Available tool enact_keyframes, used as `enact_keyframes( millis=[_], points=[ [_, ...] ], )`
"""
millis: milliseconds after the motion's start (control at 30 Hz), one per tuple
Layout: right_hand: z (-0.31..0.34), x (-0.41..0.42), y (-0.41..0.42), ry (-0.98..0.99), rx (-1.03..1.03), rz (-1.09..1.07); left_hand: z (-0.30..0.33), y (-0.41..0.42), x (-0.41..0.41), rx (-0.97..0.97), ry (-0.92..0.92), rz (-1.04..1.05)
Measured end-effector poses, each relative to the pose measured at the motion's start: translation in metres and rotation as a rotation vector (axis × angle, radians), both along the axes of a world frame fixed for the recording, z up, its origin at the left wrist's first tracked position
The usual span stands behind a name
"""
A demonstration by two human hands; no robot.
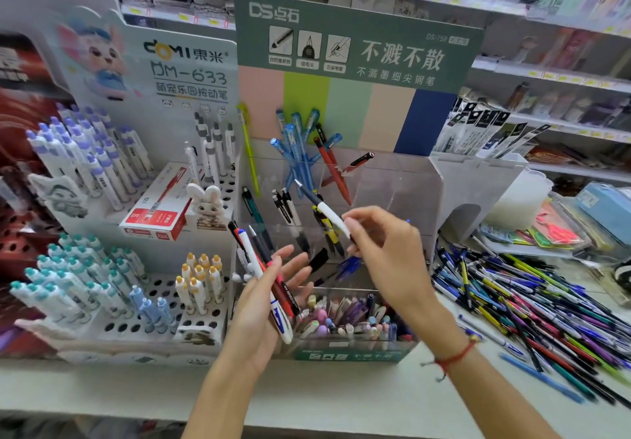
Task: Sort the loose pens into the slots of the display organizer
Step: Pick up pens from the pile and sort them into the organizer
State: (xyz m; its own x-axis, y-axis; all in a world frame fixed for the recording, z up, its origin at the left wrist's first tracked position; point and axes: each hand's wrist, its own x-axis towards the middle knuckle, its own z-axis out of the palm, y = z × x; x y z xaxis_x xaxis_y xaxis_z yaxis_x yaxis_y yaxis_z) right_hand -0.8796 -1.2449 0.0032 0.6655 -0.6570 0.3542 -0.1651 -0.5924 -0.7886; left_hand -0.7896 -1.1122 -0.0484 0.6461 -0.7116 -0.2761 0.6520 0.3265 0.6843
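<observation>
A clear tiered display organizer (pixel 403 182) with a green header card stands in the middle. Its slots hold blue, red and black pens, and its front bin holds pastel pens. My left hand (pixel 269 298) holds a bundle of several pens (pixel 269 274) in front of the organizer, with the palm up and the fingers partly spread. My right hand (pixel 379 244) pinches a white and dark blue pen (pixel 322 208) that slants up to the left over the middle slots. A big heap of loose pens (pixel 532 305) lies on the counter at the right.
A white pegboard stand (pixel 143 322) full of capped pens fills the left side, with a red pen box (pixel 160 213) and a rabbit figure (pixel 208 204) on it. Packets lie at the right beyond the heap. Stocked shelves run behind. The counter edge (pixel 205 418) is near me.
</observation>
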Motion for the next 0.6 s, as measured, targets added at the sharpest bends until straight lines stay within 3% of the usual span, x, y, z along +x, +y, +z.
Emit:
enact_keyframes(
  millis=[100, 200, 300, 467, 600],
  points=[
    [0.020, 0.013, -0.022, 0.142, -0.275, 0.009, -0.002, 0.009, 0.009, 0.015, 0.030, 0.036],
    [0.035, 0.030, -0.028, 0.117, -0.455, 0.039, -0.004, 0.015, 0.015, 0.017, 0.044, 0.041],
    [0.043, 0.050, -0.031, 0.164, -0.554, 0.118, -0.005, 0.020, 0.018, -0.014, 0.044, 0.007],
    [0.036, 0.087, -0.028, 0.401, -0.735, 0.286, -0.002, 0.024, 0.015, -0.015, -0.008, -0.065],
    [0.002, 0.105, -0.026, 0.279, -0.748, 0.203, -0.001, 0.024, 0.013, 0.068, -0.028, -0.029]
  ],
)
